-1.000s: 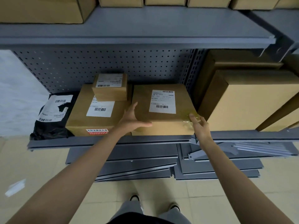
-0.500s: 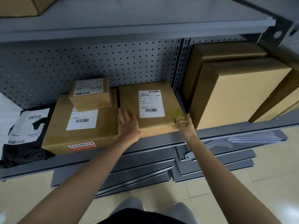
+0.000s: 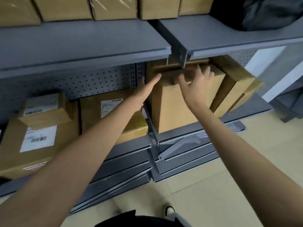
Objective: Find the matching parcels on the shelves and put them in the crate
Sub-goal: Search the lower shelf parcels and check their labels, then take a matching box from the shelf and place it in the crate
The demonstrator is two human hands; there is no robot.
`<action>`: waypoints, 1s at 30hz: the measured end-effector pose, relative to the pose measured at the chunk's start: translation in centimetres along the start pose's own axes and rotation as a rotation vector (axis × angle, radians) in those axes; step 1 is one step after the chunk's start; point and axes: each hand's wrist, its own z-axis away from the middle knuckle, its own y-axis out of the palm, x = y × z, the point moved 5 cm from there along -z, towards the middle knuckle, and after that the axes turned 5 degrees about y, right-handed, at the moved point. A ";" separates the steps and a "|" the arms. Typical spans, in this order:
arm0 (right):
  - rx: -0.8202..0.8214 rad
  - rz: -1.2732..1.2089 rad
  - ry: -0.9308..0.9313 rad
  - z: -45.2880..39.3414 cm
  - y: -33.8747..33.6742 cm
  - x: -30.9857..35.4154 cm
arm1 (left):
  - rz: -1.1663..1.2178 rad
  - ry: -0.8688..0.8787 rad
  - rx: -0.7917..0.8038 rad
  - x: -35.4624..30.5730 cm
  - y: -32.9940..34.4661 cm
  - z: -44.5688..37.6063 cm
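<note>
- Tall upright box point(image 3: 178, 105) on lower shelf point(image 3: 193, 130), right bay, standing on end just right of the divider post.
- Left hand point(image 3: 144, 94) flat, fingers straight, reaching at box's upper left edge; contact unclear.
- Right hand point(image 3: 195, 89) spread open over top front edge, gripping nothing.
- Probably stiff cardboard, smooth faces, weight unknown; top-heavy on end.
- Best hold: palms clamping opposite side faces, then tilt out.
- Labelled flat parcel point(image 3: 113, 115) sits just left, untouched.

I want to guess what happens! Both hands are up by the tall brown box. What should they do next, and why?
Probably close both hands on the tall box and tip it forward. The left hand and right hand are open at its top edge, holding nothing, and its plain front shows no label to check.
</note>
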 end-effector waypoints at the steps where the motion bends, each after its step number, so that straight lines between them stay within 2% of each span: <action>1: 0.042 0.135 0.030 -1.4 -0.5 -1.3 | 0.018 0.013 -0.019 -0.4 0.8 -0.1; 3: 0.165 0.296 0.040 -3.2 -1.5 -4.5 | 0.029 0.022 -0.050 -0.4 2.8 -0.1; 7: 0.323 0.187 0.044 -4.0 -2.8 -9.0 | 0.165 0.005 -0.031 0.1 5.1 0.9; 11: 0.252 -0.001 0.169 -4.6 -5.0 -11.6 | 0.225 0.050 -0.031 1.0 5.6 3.1; 15: 0.286 -0.007 0.188 -4.8 -5.8 -12.8 | 0.192 0.094 0.018 2.0 7.1 5.8; 17: 0.265 -0.049 0.193 -4.6 -6.2 -13.0 | 0.296 0.016 -0.010 2.3 7.5 6.9; 20: 0.170 -0.246 0.243 -3.8 -7.6 -13.8 | 0.424 -0.073 -0.060 2.8 8.2 8.6; 22: 0.090 -0.396 0.307 -2.8 -8.7 -14.3 | 0.485 -0.088 -0.154 3.6 8.4 9.8; 25: 0.030 -0.472 0.322 -0.4 -9.9 -14.1 | 0.571 -0.085 -0.259 5.3 8.8 11.1; 30: 0.014 -0.575 0.335 2.7 -11.5 -13.3 | 0.641 -0.078 -0.234 6.1 9.2 12.9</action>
